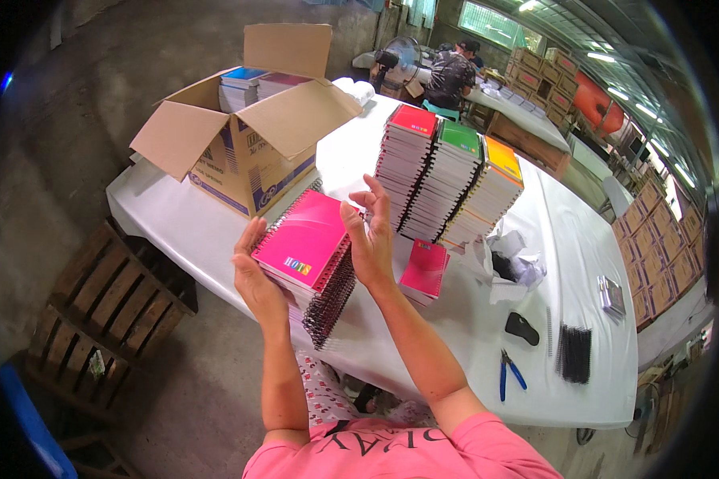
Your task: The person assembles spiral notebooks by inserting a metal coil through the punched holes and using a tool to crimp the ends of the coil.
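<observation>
A stack of pink-covered spiral notebooks (307, 239) stands near the front edge of the white table, with dark and pale wire coils along its sides. My left hand (257, 275) is at the stack's left side, its fingers extended along the edge of the top cover. At the right side, my right hand (371, 239) has its thumb and fingers raised and apart, the palm close to the coils. Neither hand is wrapped round the stack. Just right of my right wrist lies a smaller pile of pink notebooks (425, 270).
An open cardboard box (252, 164) holding notebooks stands behind on the left. Tall stacks of red, green and yellow notebooks (459, 140) rise at the back. Blue-handled pliers (513, 374), a black object (522, 328), black coils (574, 354) and a plastic-lined container (507, 263) lie right.
</observation>
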{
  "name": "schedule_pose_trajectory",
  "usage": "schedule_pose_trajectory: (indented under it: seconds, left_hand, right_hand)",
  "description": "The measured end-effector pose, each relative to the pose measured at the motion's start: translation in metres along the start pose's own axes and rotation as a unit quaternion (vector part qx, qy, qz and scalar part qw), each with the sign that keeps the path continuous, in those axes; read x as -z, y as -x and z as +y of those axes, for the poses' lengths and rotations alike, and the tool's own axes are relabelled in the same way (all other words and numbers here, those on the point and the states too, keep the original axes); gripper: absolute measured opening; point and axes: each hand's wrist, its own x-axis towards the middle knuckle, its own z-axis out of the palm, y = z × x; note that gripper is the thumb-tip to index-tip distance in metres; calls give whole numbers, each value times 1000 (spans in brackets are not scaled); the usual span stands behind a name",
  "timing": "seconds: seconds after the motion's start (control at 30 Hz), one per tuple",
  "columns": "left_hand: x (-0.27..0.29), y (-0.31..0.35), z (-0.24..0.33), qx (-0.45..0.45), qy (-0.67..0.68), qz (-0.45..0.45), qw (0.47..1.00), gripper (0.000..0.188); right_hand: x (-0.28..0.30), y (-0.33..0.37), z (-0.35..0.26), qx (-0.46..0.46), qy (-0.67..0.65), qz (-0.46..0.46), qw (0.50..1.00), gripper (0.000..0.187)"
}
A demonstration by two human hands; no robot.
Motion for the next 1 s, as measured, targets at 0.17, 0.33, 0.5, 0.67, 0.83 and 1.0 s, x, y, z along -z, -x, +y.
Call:
schedule_pose_trajectory:
  seconds: [0.17,0.33,0.5,0.67,0.83,1.0]
  left_hand:
    - [-4,-3,-6,56,-1,16,998,75]
    - [-7,-6,-6,84,14,34,996,74]
    - [15,-9,-9,-22,-82,70,994,78]
    - [52,33,69,-281,14,229,932,57]
    - [-7,107,93,-389,190,0,901,24]
    - [-25,110,58,-358,95,-264,891,30]
  right_hand:
    - [-7,5,-2,-58,-81,-31,995,54]
    - [-15,9,8,-69,-111,-29,991,38]
    - [12,10,16,77,59,18,995,41]
    - [156,36,84,-60,432,61,898,49]
    - [193,67,119,-373,365,-3,853,59]
    - [200,57,131,-306,339,-24,889,46]
